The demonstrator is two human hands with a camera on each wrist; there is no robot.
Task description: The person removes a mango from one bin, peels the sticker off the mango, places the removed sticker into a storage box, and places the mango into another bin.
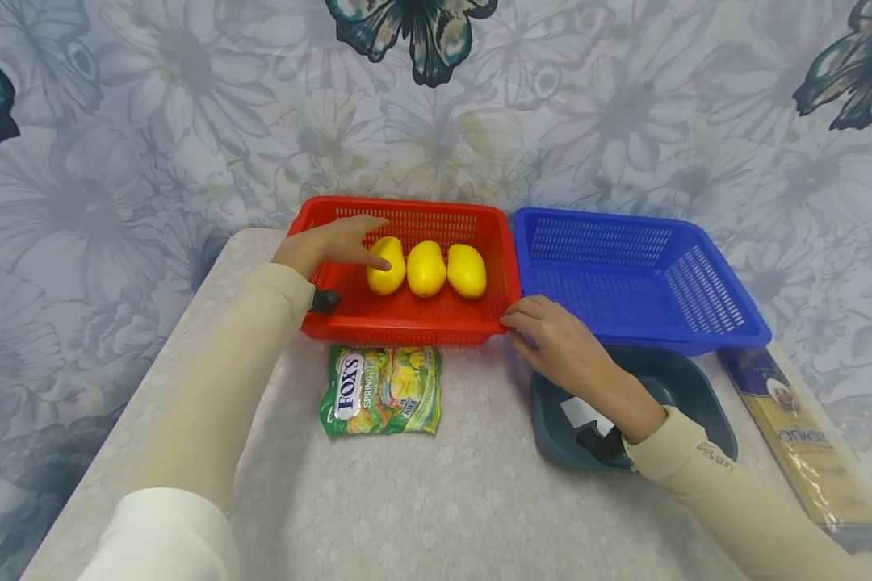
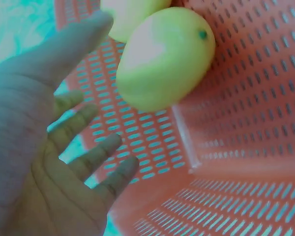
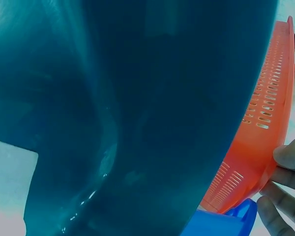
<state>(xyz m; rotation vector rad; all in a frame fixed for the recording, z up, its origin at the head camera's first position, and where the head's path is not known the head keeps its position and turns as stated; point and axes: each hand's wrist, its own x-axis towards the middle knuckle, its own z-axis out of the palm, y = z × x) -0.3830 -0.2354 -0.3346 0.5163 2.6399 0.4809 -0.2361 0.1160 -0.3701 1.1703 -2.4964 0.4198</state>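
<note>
Three yellow mangoes (image 1: 426, 269) lie side by side in a red slotted basket (image 1: 407, 329). My left hand (image 1: 337, 242) reaches over the basket's left side with its fingers spread. Its thumb overlaps the leftmost mango (image 1: 385, 278) in the head view. In the left wrist view the palm (image 2: 59, 196) holds nothing, and a mango (image 2: 167, 59) sits beyond the thumb. My right hand (image 1: 552, 339) rests its fingertips on the basket's front right corner. The right wrist view has the thumb (image 3: 291, 153) right at the red rim, the other fingers spread below it.
A blue slotted basket (image 1: 723, 323) stands right of the red one. In front of it, partly under my right forearm, is a dark teal tub (image 1: 712, 411) with a white piece inside. A green Fox's candy bag (image 1: 381, 391) lies before the red basket. A yellow-and-blue pack (image 1: 807, 440) lies far right.
</note>
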